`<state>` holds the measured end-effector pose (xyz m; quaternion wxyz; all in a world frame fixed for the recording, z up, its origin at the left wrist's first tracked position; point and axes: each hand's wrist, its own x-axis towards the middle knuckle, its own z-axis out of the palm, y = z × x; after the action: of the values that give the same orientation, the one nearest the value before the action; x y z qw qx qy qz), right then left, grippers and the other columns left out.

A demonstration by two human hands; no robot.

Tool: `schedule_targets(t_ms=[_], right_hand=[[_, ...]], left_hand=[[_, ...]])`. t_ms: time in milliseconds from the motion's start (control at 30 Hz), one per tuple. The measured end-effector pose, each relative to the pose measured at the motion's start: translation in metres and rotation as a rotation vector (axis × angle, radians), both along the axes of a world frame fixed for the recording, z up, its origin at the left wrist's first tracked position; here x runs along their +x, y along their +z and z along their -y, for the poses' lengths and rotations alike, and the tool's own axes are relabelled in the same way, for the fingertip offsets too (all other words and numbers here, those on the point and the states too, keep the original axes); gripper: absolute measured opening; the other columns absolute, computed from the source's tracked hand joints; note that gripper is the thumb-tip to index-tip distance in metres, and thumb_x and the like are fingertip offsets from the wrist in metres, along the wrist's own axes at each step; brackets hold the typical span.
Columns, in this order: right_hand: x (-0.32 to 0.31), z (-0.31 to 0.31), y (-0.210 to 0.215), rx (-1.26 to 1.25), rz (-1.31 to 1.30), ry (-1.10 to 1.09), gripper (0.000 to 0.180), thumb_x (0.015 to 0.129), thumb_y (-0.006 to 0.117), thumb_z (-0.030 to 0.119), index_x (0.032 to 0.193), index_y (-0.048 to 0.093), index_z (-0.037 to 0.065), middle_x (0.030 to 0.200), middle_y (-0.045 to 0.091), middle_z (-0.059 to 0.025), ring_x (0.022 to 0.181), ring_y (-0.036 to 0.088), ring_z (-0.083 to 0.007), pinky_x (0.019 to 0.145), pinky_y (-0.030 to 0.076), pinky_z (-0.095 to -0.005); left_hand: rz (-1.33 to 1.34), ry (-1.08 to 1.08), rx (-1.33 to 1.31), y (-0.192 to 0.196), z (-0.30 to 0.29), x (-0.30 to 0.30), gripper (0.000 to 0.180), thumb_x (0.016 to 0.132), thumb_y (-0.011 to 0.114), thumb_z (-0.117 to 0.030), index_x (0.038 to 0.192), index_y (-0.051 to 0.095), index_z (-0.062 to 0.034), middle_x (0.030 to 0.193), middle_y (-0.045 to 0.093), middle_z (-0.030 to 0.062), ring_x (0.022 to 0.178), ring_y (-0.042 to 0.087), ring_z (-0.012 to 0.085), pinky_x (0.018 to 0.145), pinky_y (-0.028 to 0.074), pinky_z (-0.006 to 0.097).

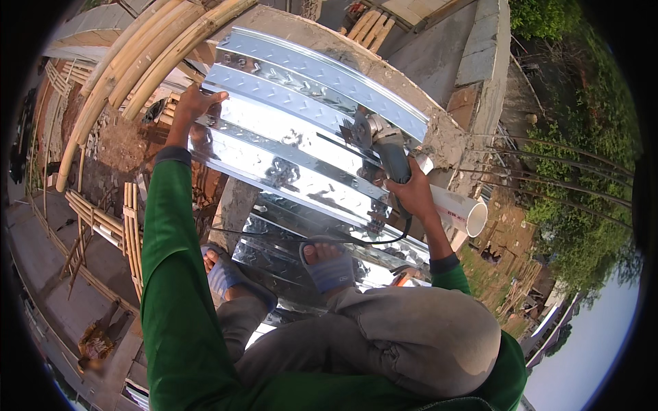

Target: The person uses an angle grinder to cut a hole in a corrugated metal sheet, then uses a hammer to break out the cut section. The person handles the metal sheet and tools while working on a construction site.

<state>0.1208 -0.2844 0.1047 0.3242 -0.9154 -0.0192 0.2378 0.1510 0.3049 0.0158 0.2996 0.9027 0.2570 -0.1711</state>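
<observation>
A shiny ribbed metal decking sheet [271,127] lies crosswise in front of my feet. At its left end my left hand [195,103] grips the edge, thumb on top and the other fingers partly hidden. My right hand [412,188] is closed round the body of an angle grinder [393,154] over the right part of the sheet. The grinder's disc [362,130] is close to the sheet's surface; I cannot tell whether it touches. A black cord [329,240] runs from the grinder leftward past my feet.
More metal decking [274,212] lies under my sandalled feet [327,264]. A white pipe [460,211] sticks out at the right, near thin bars [548,154]. Bamboo poles [147,58] stand at the left, beside a drop to lower ground. A concrete beam [343,46] runs behind the sheet.
</observation>
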Motion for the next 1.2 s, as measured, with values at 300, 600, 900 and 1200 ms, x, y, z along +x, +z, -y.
schedule_targets(t_ms=[300, 600, 900, 1200], right_hand=[[-0.009, 0.004, 0.002, 0.011, 0.041, -0.036, 0.084, 0.08, 0.093, 0.026, 0.146, 0.055, -0.01, 0.127, 0.073, -0.0281, 0.114, 0.074, -0.0361, 0.098, 0.058, -0.0438], [-0.017, 0.007, 0.018, 0.175, 0.056, -0.132, 0.072, 0.084, 0.087, 0.016, 0.143, 0.057, -0.01, 0.117, 0.076, -0.0209, 0.102, 0.074, -0.0256, 0.092, 0.059, -0.0389], [-0.021, 0.006, 0.012, 0.327, 0.044, -0.204, 0.07, 0.085, 0.087, 0.015, 0.146, 0.058, -0.004, 0.122, 0.076, -0.0191, 0.11, 0.074, -0.0261, 0.097, 0.058, -0.0393], [-0.025, 0.002, 0.04, 0.306, 0.103, -0.197, 0.066, 0.085, 0.086, 0.009, 0.144, 0.059, -0.004, 0.116, 0.075, -0.0129, 0.102, 0.072, -0.0196, 0.091, 0.058, -0.0354]], left_hand=[[0.147, -0.003, 0.152, -0.025, -0.007, 0.002, 0.088, 0.074, 0.093, -0.07, 0.117, 0.077, 0.0053, 0.105, 0.08, 0.027, 0.1, 0.08, 0.0382, 0.088, 0.063, 0.045], [0.545, 0.463, 0.88, -0.012, 0.055, -0.062, 0.102, 0.093, 0.071, -0.074, 0.161, 0.041, -0.0039, 0.164, 0.041, 0.0256, 0.15, 0.042, 0.044, 0.117, 0.036, 0.066], [0.735, 1.204, -0.559, 0.003, 0.221, -0.122, 0.057, 0.102, 0.079, -0.014, 0.144, 0.053, 0.0144, 0.12, 0.071, 0.0212, 0.087, 0.069, 0.0191, 0.063, 0.056, 0.027], [0.996, 1.259, -1.085, 0.012, 0.189, -0.123, 0.049, 0.107, 0.072, -0.017, 0.146, 0.056, 0.0098, 0.138, 0.066, 0.0193, 0.119, 0.068, 0.03, 0.103, 0.06, 0.044]])
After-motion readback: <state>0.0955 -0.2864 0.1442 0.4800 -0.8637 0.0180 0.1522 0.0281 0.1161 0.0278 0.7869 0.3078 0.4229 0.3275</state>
